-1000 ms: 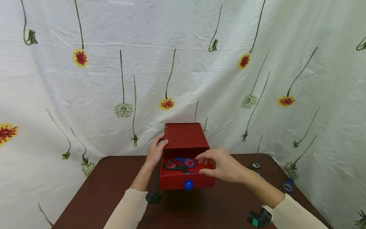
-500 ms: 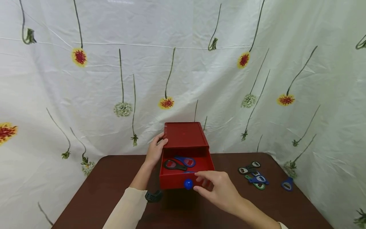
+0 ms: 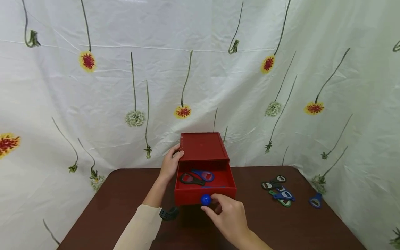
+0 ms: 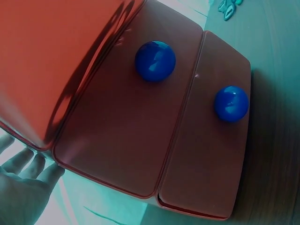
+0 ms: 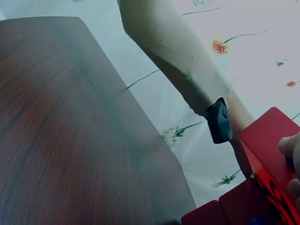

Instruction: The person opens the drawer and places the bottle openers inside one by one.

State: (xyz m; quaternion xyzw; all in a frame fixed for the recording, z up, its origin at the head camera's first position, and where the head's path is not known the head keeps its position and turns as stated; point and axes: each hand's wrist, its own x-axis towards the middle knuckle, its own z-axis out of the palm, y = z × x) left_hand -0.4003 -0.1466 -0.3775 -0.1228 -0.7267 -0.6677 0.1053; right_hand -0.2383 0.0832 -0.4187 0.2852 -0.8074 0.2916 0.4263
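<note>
A red drawer cabinet [image 3: 203, 146] stands on the table with its top drawer [image 3: 187, 197] pulled out. Inside the drawer lie a black bottle opener [image 3: 191, 179] and a blue bottle opener [image 3: 204, 175]; a further blue edge shows just behind the drawer front. My right hand [image 3: 229, 217] pinches the round blue knob [image 3: 205, 199] between thumb and index finger. In the right wrist view only its fingertips [image 5: 287, 145] show, at the right edge. My left hand [image 3: 169, 165] rests against the cabinet's upper left side, with fairly straight fingers [image 4: 21, 161] in the left wrist view.
Several bottle openers [image 3: 282, 194] lie in a loose pile on the table's right side, with a single blue one [image 3: 316, 200] farther right. Two lower drawers with blue knobs [image 4: 155, 61] are closed. A flower-patterned cloth [image 3: 200, 80] hangs behind the dark table [image 3: 131, 208].
My right hand has come out from over the open drawer, down and left to its front, and now pinches the knob. The left hand has stayed on the cabinet.
</note>
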